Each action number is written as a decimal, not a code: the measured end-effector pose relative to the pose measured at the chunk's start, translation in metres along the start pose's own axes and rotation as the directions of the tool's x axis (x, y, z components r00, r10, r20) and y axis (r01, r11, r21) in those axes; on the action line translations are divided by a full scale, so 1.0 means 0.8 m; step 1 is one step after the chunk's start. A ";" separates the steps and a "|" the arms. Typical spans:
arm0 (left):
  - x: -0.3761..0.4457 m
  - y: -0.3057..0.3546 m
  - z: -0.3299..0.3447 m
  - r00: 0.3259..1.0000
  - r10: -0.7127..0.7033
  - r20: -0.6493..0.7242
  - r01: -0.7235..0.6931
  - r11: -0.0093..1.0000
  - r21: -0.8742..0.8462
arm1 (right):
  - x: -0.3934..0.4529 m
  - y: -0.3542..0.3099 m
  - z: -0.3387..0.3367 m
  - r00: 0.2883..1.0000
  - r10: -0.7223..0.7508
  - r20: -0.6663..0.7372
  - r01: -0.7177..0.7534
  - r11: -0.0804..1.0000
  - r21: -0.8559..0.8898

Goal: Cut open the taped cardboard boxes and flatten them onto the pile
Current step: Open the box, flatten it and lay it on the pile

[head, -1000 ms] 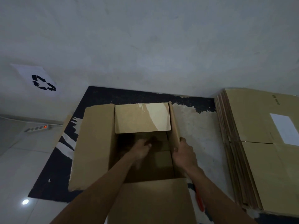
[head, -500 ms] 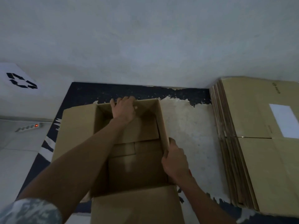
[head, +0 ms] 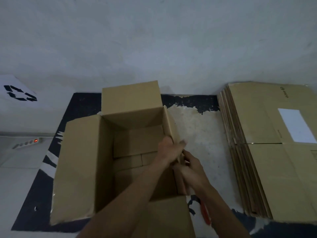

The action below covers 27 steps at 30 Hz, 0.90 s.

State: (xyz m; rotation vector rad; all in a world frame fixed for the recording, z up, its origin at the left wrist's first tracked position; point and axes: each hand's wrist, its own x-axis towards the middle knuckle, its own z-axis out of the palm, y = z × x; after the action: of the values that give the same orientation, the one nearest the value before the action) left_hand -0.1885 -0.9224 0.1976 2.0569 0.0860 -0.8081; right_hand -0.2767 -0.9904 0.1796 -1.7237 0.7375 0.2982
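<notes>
Both hands grip the open box's (head: 109, 169) right flap: left hand (head: 169, 150), right hand (head: 192, 166). An orange tool (head: 205, 213) lies half-hidden under the right forearm.

1. 1 view only, from a head-worn camera looking forward and steeply down past both forearms
2. It sits close above the open box (head: 109, 162), which fills the middle of the frame
3. The wide angle also takes in the wall (head: 154, 40) ahead and the flattened pile (head: 274, 169) at right
</notes>
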 end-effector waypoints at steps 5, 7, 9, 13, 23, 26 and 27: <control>-0.023 0.014 -0.043 0.999 0.042 0.011 -0.039 0.975 -0.219 | -0.029 0.013 -0.037 0.992 0.066 -0.103 -0.024 0.930 0.366; -0.049 0.027 -0.083 0.996 0.080 0.031 -0.063 0.927 -0.369 | -0.025 0.023 -0.033 0.973 0.160 -0.167 -0.097 0.938 0.333; -0.080 0.038 -0.124 0.991 0.131 0.037 -0.102 0.894 -0.437 | -0.023 0.021 -0.021 0.956 0.277 -0.094 -0.230 0.911 0.343; -0.111 0.020 -0.199 0.986 0.166 0.013 -0.127 0.801 -0.585 | -0.026 0.011 0.005 0.938 0.314 0.144 -0.345 0.846 0.406; -0.117 -0.062 -0.250 0.990 0.143 0.009 -0.109 0.789 -0.605 | -0.060 -0.026 -0.048 0.995 0.090 0.032 -0.090 0.757 0.647; -0.120 -0.063 -0.244 0.988 0.155 0.025 -0.106 0.777 -0.620 | -0.092 -0.073 -0.055 0.984 -0.167 0.061 0.089 0.758 0.646; -0.121 -0.063 -0.240 0.989 0.145 0.026 -0.099 0.783 -0.614 | -0.103 -0.093 -0.042 0.958 -0.285 0.024 0.227 0.810 0.541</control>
State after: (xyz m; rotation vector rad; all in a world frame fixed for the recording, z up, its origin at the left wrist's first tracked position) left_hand -0.1838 -0.7221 0.2906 1.3968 0.1517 -0.6596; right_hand -0.2997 -0.9866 0.2930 -1.2386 0.4418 -0.0136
